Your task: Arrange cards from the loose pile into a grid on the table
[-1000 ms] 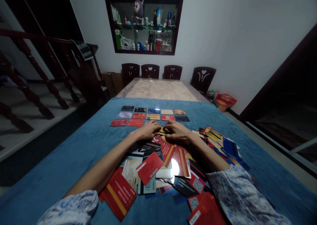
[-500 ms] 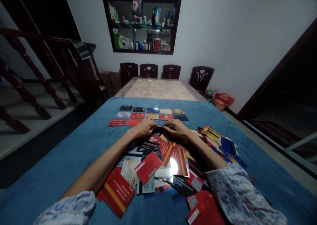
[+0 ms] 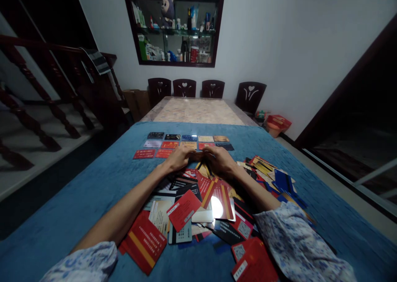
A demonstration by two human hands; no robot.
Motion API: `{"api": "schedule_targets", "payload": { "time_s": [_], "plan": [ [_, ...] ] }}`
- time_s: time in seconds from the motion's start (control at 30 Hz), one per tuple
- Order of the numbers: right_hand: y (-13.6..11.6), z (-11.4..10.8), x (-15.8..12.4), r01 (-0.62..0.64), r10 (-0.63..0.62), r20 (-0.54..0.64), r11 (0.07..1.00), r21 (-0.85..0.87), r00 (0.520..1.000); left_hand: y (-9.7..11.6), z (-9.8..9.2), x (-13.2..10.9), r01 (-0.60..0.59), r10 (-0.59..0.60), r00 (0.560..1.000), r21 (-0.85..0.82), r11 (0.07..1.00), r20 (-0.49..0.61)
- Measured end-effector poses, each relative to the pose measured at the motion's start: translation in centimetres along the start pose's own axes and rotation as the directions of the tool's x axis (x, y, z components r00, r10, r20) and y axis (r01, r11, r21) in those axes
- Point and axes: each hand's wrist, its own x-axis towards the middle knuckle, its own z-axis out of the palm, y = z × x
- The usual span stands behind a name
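Note:
My left hand [image 3: 179, 158] and my right hand [image 3: 221, 161] meet at the far edge of a loose heap of plastic cards. Between their fingertips they grip one card [image 3: 197, 155], tilted so that it shows as a thin dark brownish strip. Under and before my wrists lie overlapping cards, among them a red card [image 3: 184, 210], a red card with a gold stripe [image 3: 145, 242] and a black card [image 3: 228, 231]. Beyond my hands, cards lie face up in neat rows, such as a blue card [image 3: 189, 137] and a red card [image 3: 144, 154]. My fingers partly cover the nearest row.
A blue cloth [image 3: 102, 182] covers the near part of the table. More cards, including a blue one [image 3: 283, 181], are piled right of my right forearm. Several dark chairs [image 3: 250, 98] stand beyond the pale tabletop [image 3: 198, 109]. A wooden railing [image 3: 46, 46] is at left.
Both hands have lifted slightly with the card between them, and the card has tilted. The whole view has shifted a little; the laid-out rows and the heap look the same.

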Motion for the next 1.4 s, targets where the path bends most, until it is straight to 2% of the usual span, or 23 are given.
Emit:
{"api": "schedule_targets", "payload": {
  "time_s": [0.13, 0.43, 0.63, 0.97, 1.2, 1.4],
  "plan": [
    [-0.2, 0.2, -0.2, -0.059, 0.060, 0.017, 0.998, -0.014, 0.998, 0.0, 0.4, -0.1, 0.020, -0.021, 0.999, -0.022, 1.000, -0.046],
    [-1.3, -0.1, -0.5, -0.133, 0.143, 0.028, 0.964, -0.229, 0.989, 0.9, 0.7, -0.5, 0.103, -0.104, 0.995, 0.115, 0.988, 0.006],
    [-1.0, 0.3, -0.2, -0.087, 0.109, 0.062, 0.953, -0.290, 0.992, 0.6, 1.5, -0.7, 0.121, -0.127, 0.991, 0.131, 0.984, 0.036],
    [-0.4, 1.2, 0.3, -0.031, 0.059, 0.089, 0.956, -0.293, 0.994, -0.1, 2.3, -0.5, 0.162, -0.162, 0.987, 0.046, 0.986, -0.003],
    [-0.4, 0.5, 0.4, -0.020, 0.048, 0.118, 0.974, -0.227, 0.992, -0.1, 1.9, -0.5, 0.146, -0.146, 0.989, -0.020, 0.989, -0.011],
    [0.1, 0.3, 0.4, 0.036, -0.019, 0.108, 0.986, -0.161, 0.994, 0.2, 1.5, -0.5, 0.147, -0.147, 0.989, -0.003, 0.989, 0.005]
  ]
}}
